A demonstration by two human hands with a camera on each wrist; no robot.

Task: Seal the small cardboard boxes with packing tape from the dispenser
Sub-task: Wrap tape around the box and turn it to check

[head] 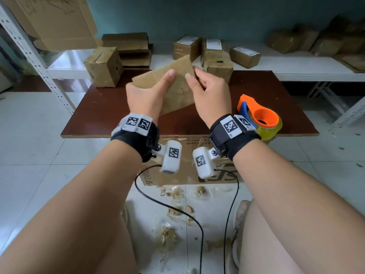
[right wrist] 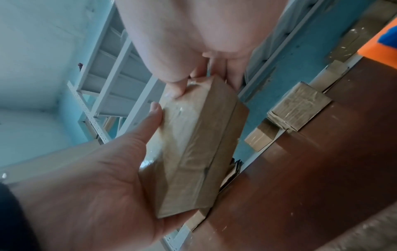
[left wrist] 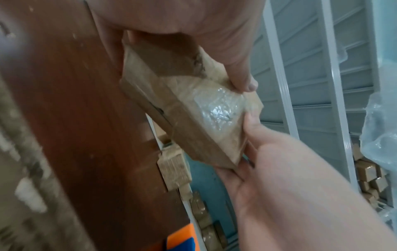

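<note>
Here the flat brown cardboard box point(head: 173, 86) is held up in the air above the dark reddish-brown wooden bench point(head: 256, 91), between both hands; the left hand point(head: 145, 95) has its grip wrapped round the near left end, thumb laid along the top face, and the right hand point(head: 210, 93) has its grip pinching the far right end with thumb on top and fingers beneath. In the wrist views this box already carries glossy clear tape across its broad face and along its edges, so it looks sealed, or nearly so; whether every seam is covered I cannot tell. The orange and blue tape dispenser with its yellowish roll point(head: 258, 115) rests on the bench near the right wrist, in nobody's hold. Several more small brown cardboard boxes point(head: 103, 66) stand at the back of the bench and on the white shelf point(head: 296, 66) behind; some bear white labels and look wrapped, though their seams are too small to judge. My reading is that the task is mid-way: this box seems due for inspection or setting aside; others may remain.
</note>
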